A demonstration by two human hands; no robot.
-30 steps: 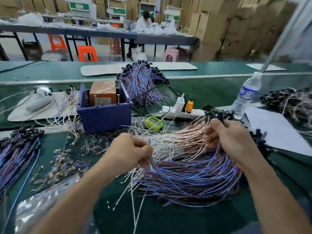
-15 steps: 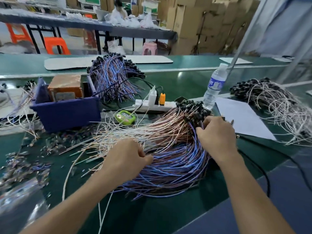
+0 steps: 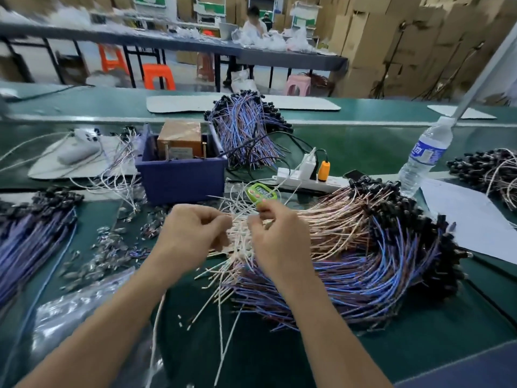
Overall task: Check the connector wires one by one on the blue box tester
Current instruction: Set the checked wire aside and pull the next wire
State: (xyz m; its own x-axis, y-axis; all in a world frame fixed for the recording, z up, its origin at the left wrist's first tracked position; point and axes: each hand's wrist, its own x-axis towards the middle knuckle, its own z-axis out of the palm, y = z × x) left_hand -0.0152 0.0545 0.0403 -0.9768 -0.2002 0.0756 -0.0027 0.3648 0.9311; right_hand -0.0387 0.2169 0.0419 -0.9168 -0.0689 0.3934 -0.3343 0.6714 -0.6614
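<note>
Near the front middle of the bench [image 3: 363, 152], both hands hover over the loose ends of a big fan of wires [image 3: 349, 247]. Their long axis runs roughly side to side. The black connectors [image 3: 405, 217] are heaped at the right, and the strands sweep leftward in a curve until the pale bare ends [image 3: 240, 247] spill out directly under the hands.

The right hand [image 3: 279, 242] has thumb and forefinger drawn together on one pale strand at the top of the spread, just in front of a small green timer [image 3: 261, 194]. The left hand [image 3: 193, 233] sits just beside it, its fingers [image 3: 221, 219] curled in toward the same clump. They look pinched on a strand or two, though blur leaves some doubt.

The blue box [image 3: 181, 175] stands beyond the hands, straight ahead of the left hand and off at an angle from the right, with a brown block [image 3: 179, 140] inside it.

My judgement is that one wire is being teased free, and that bringing its end to the box calls for a forward reach, shortest for the left hand. That strand's connector lies well off to the right, so drawing it leftward along its own length should free it with the least tangling.
</note>
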